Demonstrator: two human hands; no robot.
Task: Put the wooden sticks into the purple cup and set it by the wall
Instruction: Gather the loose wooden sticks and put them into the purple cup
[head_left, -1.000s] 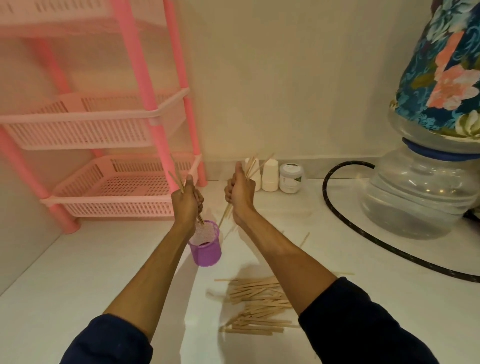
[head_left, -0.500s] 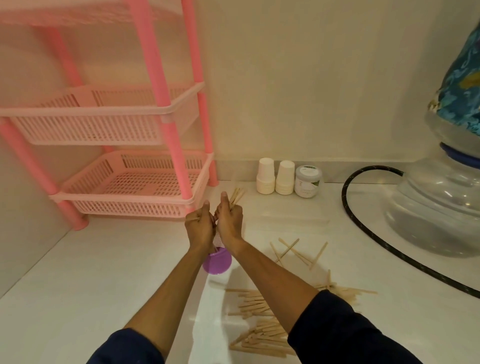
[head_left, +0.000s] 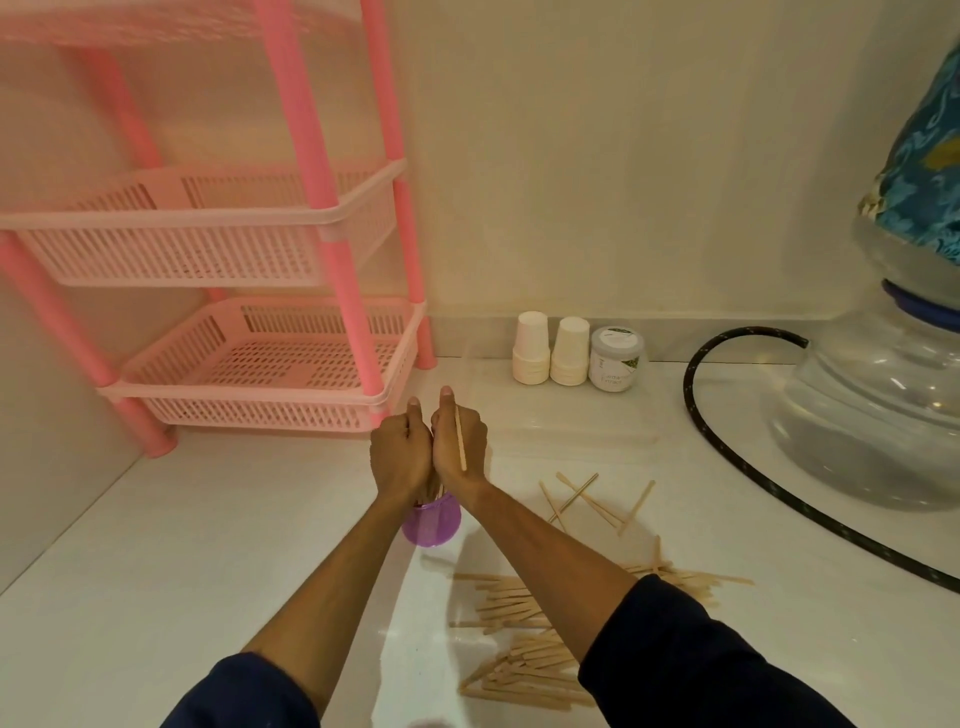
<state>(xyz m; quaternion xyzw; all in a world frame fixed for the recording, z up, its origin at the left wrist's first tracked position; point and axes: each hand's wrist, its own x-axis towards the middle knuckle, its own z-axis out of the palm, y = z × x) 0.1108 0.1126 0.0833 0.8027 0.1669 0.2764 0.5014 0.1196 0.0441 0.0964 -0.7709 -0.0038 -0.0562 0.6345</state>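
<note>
The purple cup (head_left: 434, 522) stands on the white counter, partly hidden under my wrists, with stick ends showing at its rim. My left hand (head_left: 397, 457) and my right hand (head_left: 460, 449) are pressed together directly above it, both closed around a bundle of wooden sticks that reaches down into the cup. One thin stick (head_left: 460, 439) lies across the back of my right hand. A heap of flat wooden sticks (head_left: 519, 639) lies on the counter under my right forearm, and a few thin sticks (head_left: 587, 499) are scattered to the right.
A pink plastic rack (head_left: 249, 364) fills the back left corner. Two stacks of white paper cups (head_left: 550, 348) and a small jar (head_left: 615, 358) stand against the wall. A black hose (head_left: 727, 457) curves past a large water bottle (head_left: 883, 415) at the right.
My hands came together and dropped lower over the cup. The sticks that poked above my fists a second ago have sunk down into the cup. The view shifted left.
</note>
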